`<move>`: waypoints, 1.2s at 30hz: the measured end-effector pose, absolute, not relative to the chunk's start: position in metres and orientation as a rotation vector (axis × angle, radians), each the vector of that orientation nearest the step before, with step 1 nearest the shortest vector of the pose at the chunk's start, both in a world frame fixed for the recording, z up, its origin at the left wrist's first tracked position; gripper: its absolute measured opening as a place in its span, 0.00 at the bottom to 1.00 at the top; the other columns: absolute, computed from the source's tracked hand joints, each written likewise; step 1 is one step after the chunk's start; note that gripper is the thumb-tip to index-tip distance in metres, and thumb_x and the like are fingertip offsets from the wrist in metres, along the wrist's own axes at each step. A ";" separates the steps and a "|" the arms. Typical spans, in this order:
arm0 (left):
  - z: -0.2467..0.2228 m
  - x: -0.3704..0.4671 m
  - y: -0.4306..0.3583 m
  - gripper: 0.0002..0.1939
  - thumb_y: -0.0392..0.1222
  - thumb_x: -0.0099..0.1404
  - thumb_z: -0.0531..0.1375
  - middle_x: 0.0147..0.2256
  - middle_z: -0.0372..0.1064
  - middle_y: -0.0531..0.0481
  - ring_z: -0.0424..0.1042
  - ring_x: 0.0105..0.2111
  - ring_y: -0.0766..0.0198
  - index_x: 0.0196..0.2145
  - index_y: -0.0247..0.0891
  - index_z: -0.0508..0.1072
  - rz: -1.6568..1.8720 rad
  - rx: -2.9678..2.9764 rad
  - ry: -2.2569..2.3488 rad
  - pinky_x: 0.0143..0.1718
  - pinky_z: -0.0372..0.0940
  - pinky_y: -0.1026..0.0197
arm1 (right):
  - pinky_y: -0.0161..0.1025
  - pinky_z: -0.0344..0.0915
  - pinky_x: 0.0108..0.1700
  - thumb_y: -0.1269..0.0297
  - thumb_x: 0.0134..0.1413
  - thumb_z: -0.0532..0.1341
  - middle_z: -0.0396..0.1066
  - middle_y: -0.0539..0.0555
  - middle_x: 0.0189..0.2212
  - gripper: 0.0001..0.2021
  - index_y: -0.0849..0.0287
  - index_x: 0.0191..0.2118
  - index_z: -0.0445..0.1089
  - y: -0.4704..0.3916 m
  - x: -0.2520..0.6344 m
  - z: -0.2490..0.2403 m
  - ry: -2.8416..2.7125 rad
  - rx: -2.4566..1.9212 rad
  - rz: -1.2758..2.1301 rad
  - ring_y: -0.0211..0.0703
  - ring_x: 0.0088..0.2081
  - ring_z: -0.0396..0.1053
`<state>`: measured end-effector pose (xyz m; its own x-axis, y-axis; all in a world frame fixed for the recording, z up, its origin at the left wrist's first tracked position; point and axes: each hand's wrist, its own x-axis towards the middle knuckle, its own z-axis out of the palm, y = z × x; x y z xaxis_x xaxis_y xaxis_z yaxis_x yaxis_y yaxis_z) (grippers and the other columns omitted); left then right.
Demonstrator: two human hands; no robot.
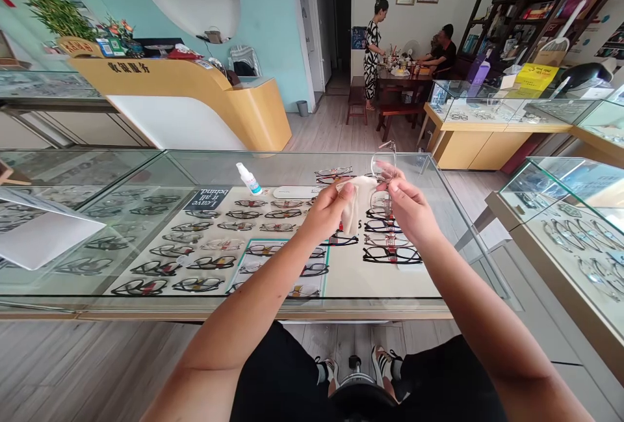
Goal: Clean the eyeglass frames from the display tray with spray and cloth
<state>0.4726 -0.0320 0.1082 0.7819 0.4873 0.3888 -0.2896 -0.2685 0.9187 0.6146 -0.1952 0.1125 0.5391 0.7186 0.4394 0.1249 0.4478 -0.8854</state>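
Note:
Over the glass display case (292,287), my left hand (329,209) pinches a pale cloth (350,217) that hangs down from its fingers. My right hand (409,204) grips a pair of thin-rimmed eyeglasses (383,160), held up with one lens above the fingers. The cloth reaches across to the glasses; whether it touches a lens is hard to tell. Beneath both hands, rows of spectacle frames (392,254) lie in the case. To the left, a white spray bottle (249,179) stands on the glass top.
A white open panel (43,227) stands on the case at far left. More glass cases (575,233) flank my right side. Behind are a wooden counter (195,77), a standing person (373,51) and a seated person (442,50) at a table.

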 end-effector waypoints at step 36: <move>0.104 0.475 -0.052 0.27 0.68 0.59 0.79 0.30 0.75 0.52 0.68 0.30 0.64 0.38 0.41 0.88 0.647 1.619 0.099 0.35 0.63 0.60 | 0.61 0.62 0.78 0.35 0.69 0.71 0.85 0.56 0.55 0.20 0.43 0.46 0.92 -0.195 0.591 0.118 -1.085 -1.085 0.514 0.61 0.67 0.76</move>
<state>0.4748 -0.0515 0.1043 0.8347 0.4269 0.3478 -0.3032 -0.1709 0.9375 0.5908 -0.1954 0.1176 0.4235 0.7880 0.4470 0.1535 0.4239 -0.8926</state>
